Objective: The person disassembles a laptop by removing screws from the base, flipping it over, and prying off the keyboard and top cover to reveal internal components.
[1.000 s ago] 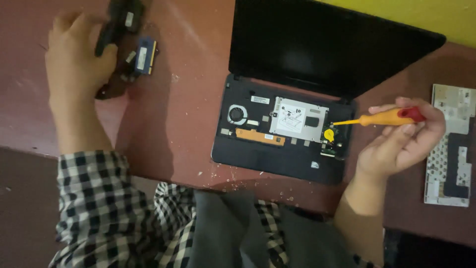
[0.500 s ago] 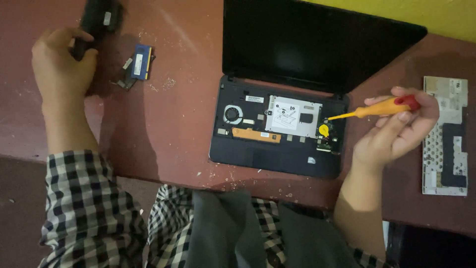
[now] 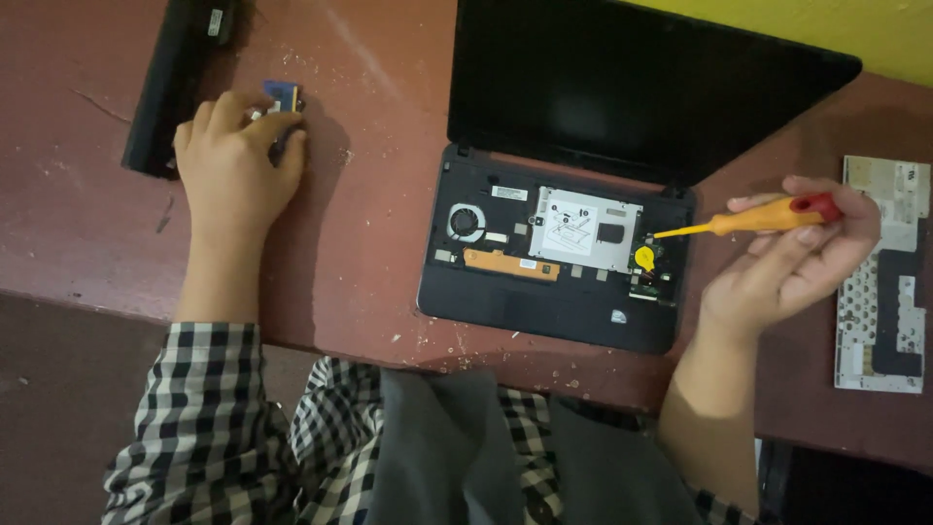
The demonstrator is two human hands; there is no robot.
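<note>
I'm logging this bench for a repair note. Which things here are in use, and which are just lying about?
In use:
- opened laptop, keyboard off, insides bare
- orange screwdriver held in the right hand, tip toward the laptop's insides
- small blue chip card under the left hand

Lying about:
- long black battery pack, at the table's far left
- removed keyboard, face down at the right

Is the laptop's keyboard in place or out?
Out. The laptop base shows bare fan and metal plate; the keyboard lies face down beside the right hand.
</note>
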